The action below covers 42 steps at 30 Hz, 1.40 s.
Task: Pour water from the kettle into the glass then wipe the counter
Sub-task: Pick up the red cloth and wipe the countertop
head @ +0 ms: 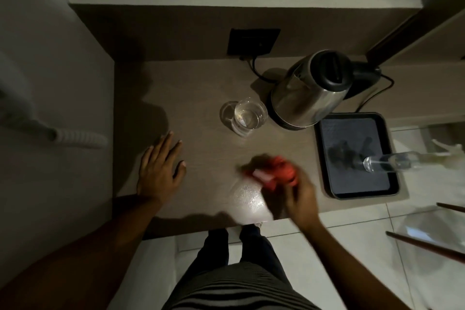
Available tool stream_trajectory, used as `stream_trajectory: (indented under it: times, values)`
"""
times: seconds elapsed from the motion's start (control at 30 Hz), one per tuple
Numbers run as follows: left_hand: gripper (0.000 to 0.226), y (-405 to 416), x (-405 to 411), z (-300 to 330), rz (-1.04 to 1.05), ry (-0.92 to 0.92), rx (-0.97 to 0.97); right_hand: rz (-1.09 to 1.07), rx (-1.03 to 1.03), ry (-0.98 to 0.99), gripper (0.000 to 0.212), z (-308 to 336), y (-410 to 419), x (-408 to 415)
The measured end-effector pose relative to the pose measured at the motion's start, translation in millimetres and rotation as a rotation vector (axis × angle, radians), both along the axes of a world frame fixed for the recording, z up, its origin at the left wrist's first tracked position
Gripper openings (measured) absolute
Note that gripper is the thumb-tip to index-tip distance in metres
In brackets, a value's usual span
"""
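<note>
A steel kettle (309,90) with a black lid stands upright at the back right of the brown counter (201,88). Just left of it is a clear glass (247,114) holding water. My right hand (299,196) is closed on a red cloth (274,175), blurred by motion, low over the counter near its front edge. A shiny wet patch (249,199) lies beside the cloth. My left hand (161,166) rests flat on the counter's left side, fingers spread, holding nothing.
A black tray (327,158) sits at the counter's right end with a clear bottle (392,162) lying across it. The kettle's cord runs to a dark wall socket (253,41). Tiled floor and my legs lie below the front edge.
</note>
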State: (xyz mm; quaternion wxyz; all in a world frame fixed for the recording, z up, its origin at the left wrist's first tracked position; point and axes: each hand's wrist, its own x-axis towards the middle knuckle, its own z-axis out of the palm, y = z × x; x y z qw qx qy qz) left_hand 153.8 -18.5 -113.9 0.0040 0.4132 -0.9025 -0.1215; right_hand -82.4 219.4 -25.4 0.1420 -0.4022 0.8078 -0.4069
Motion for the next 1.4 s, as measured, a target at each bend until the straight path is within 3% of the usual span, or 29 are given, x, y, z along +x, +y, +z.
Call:
stream_trajectory:
  times: [0.1,0.2,0.23,0.33,0.4,0.5,0.53,0.63,0.7,0.73,0.9,1.0,1.1,1.13,1.2,1.27,1.33,1.4]
  values:
    - [0.059,-0.4,-1.1,0.3,0.000,-0.003,0.007,-0.268,0.130,0.091,0.038,-13.6,3.4,-28.8]
    - [0.059,-0.9,-3.3,-0.7,0.007,-0.016,0.005,-0.324,0.411,-0.064,0.056,-36.4,11.8,19.0]
    - [0.060,-0.8,-3.1,-1.3,0.005,-0.022,0.009,-0.311,0.402,-0.112,0.058,-37.1,9.8,38.8]
    - [0.059,-0.9,-3.1,-2.7,0.003,-0.018,0.011,-0.067,0.086,-0.268,0.043,-27.9,-12.5,82.0]
    - [0.059,-0.5,-3.2,-1.8,0.009,-0.004,0.009,0.082,0.006,-0.470,0.037,-23.5,-22.7,106.3]
    - [0.059,-1.0,-2.5,-1.4,0.007,0.003,0.008,-0.036,0.043,-0.625,0.033,-22.9,-22.5,108.6]
    - [0.059,-1.0,-2.0,-1.1,0.005,0.000,0.010,-0.142,0.033,-0.616,0.028,-20.1,-20.8,94.2]
    - [0.058,-0.9,-0.9,-0.1,0.008,-0.004,-0.002,-0.372,-0.033,-0.246,0.027,-21.2,-23.3,24.1]
    - [0.057,-0.9,-1.4,1.3,0.006,0.014,0.004,-0.374,-0.006,-0.031,0.022,-26.5,-25.8,0.7]
    - [0.057,-0.5,-1.9,1.6,0.004,0.018,0.005,-0.326,0.024,-0.035,0.023,-33.6,-28.0,2.8]
    - [0.056,-0.2,-1.8,0.6,0.011,0.029,-0.018,-0.055,0.032,-0.728,0.021,-41.9,-47.3,94.9]
    - [0.055,-0.6,-1.0,0.7,0.012,0.043,-0.011,0.226,0.087,-0.894,0.029,-29.9,-41.6,118.0]
    - [0.053,-1.6,-1.6,-1.2,0.037,0.062,-0.018,-0.113,0.031,-1.072,0.050,-14.4,-37.0,92.7]
    - [0.053,-1.3,-1.4,-2.4,0.039,0.067,-0.022,-0.256,0.003,-1.019,0.051,-12.9,-37.4,73.8]
    - [0.052,-2.0,-0.6,-5.4,0.034,0.075,-0.027,-0.464,-0.041,-0.716,0.029,-14.8,-40.5,31.5]
    - [0.052,-1.3,0.3,-5.2,0.033,0.076,-0.028,-0.518,-0.014,-0.388,0.019,-18.1,-43.3,-0.2]
    - [0.052,-0.1,1.1,-4.0,0.045,0.071,-0.020,-0.408,0.034,-0.172,0.022,-23.2,-49.3,-0.3]
    - [0.052,-0.1,-0.1,-2.7,0.048,0.076,-0.018,-0.119,-0.008,-0.184,0.036,-25.7,-65.8,24.8]
